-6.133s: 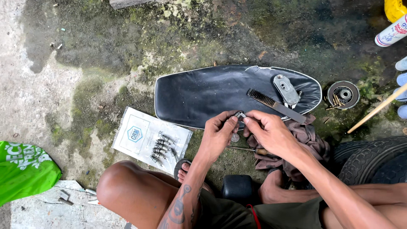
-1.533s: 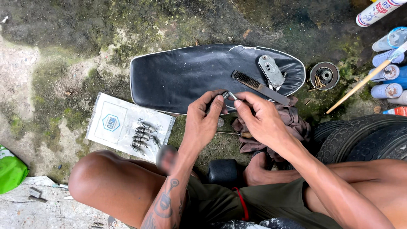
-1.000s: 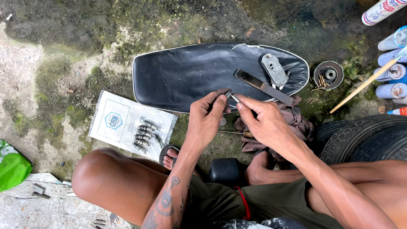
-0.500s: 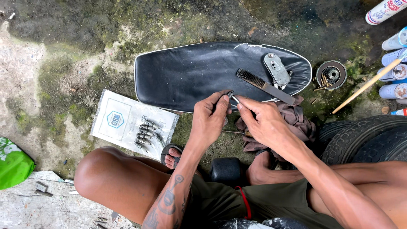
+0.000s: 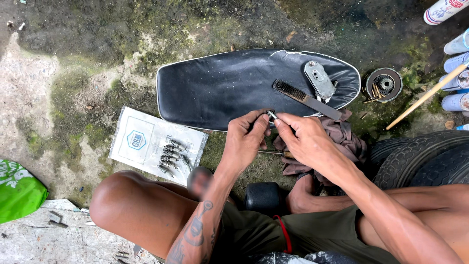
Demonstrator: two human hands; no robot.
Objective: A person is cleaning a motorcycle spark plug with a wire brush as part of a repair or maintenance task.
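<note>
A small metal bolt-like part (image 5: 271, 115) is pinched between the fingertips of both hands, just above the near edge of a black motorcycle seat (image 5: 229, 83) lying on the ground. My left hand (image 5: 244, 142) grips it from the left, my right hand (image 5: 305, 139) from the right. On the seat rest a wire brush (image 5: 305, 99) and a grey metal plate (image 5: 319, 79). Several similar bolts (image 5: 172, 154) lie in a row on a white plastic bag (image 5: 141, 142) to the left.
A brown rag (image 5: 344, 139) lies under my right hand. A round metal part (image 5: 384, 84) holds small pieces at right, beside a wooden stick (image 5: 425, 95) and spray cans (image 5: 457, 73). A tyre (image 5: 420, 156) sits at right, a green bag (image 5: 17, 188) at left.
The hands stay together on the small part, with only slight finger shifts. The view has drifted a little, so the scene sits further right than 1.5 s ago.
</note>
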